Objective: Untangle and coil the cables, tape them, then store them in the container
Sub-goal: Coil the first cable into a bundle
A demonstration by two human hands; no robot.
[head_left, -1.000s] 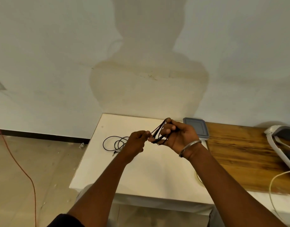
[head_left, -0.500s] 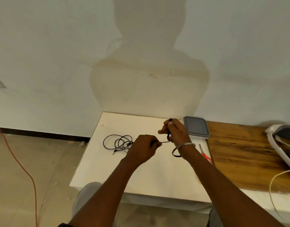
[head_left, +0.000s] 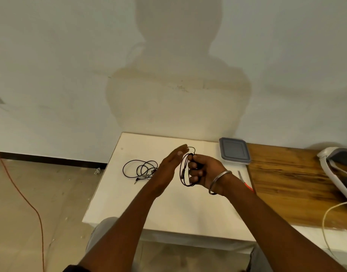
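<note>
**A:** What are the hands doing?

**B:** The right hand [head_left: 203,170] is curled closed around a black cable [head_left: 185,169], pinching its loops together so they hang as an upright oval in front of the fist, above the white table [head_left: 180,205]. Holding it raised likely keeps the loops from snagging on the surface. The left hand [head_left: 168,169] is flat and open, fingers straight, holding nothing; its palm faces the coil from just beside it, and the cable's loose end arcs over near its fingertips [head_left: 181,151].

**B:** I judge it is guiding the last turn, so coiling is nearly done but taping has not started.

**A:** Where is everything else?

**B:** A second black cable [head_left: 141,169] lies loosely tangled on the table, left of the hands. The container [head_left: 234,151], grey lid on, sits at the table's far right corner, within reach for storing. Red-handled scissors [head_left: 245,180] lie partly hidden behind the right wrist. I cannot see any tape.
</note>
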